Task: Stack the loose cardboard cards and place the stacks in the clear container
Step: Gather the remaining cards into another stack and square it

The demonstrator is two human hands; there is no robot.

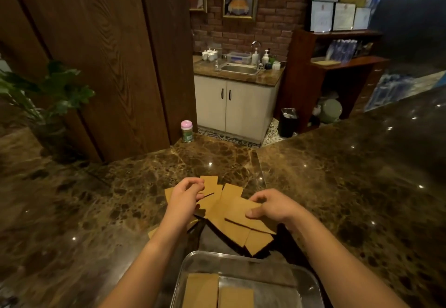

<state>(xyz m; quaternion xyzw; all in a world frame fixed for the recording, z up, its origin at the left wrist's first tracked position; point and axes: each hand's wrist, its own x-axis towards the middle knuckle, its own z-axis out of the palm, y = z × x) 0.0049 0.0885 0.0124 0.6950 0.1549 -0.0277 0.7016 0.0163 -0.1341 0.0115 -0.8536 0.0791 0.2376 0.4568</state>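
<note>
Task partly done. Two stacks (218, 292) of cardboard cards already in the clear container (311, 281), side by side at its left and middle, lower ends cut off by the frame edge. Right portion of the container floor bare.

Remaining: a spread of loose cards (231, 211) on the marble surface (337, 187), just beyond the container, overlapping and fanned at several angles (count not determinable). Left hand (184, 197) over the far left of the spread, fingers (193, 183) curled, apparently pinching a card edge; contact point hidden under the hand. Right hand (272, 205) gripping a card at the right of the spread, thumb on top, fingers behind.

Hidden or unclear: cards beneath both hands and the left forearm; height of the stored stacks; dark material under the cards, unidentified.
</note>
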